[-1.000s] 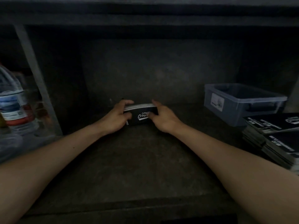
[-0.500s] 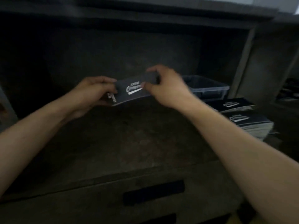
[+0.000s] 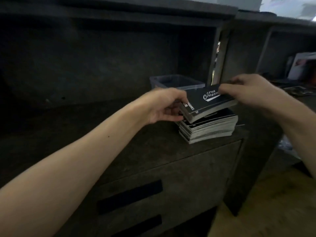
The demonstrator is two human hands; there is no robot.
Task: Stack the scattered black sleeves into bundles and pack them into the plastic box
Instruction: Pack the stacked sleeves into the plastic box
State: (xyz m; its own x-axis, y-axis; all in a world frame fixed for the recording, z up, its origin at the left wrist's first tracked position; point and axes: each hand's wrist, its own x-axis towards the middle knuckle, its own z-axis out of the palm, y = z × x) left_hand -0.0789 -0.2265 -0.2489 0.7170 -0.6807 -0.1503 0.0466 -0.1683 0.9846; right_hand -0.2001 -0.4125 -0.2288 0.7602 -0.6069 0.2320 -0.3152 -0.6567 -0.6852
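I hold a bundle of black sleeves (image 3: 207,104) with white lettering between both hands, tilted, just above a taller stack of sleeves (image 3: 210,129) on the shelf's right end. My left hand (image 3: 164,106) grips the bundle's left end, fingers curled under it. My right hand (image 3: 246,90) pinches its right end from above. The translucent plastic box (image 3: 172,82) stands behind the stack, partly hidden by the bundle and my left hand; its inside looks dark.
The dark shelf surface (image 3: 102,134) stretches to the left. Below it are drawers with black slot handles (image 3: 130,195). A vertical cabinet divider (image 3: 220,53) rises right of the box. Items sit on a neighbouring shelf at the far right (image 3: 302,67). Wooden floor (image 3: 273,202) lies lower right.
Both hands lifted the bundle from the middle of the shelf and carried it right, to just above the stack beside the box. The view swung right with it.
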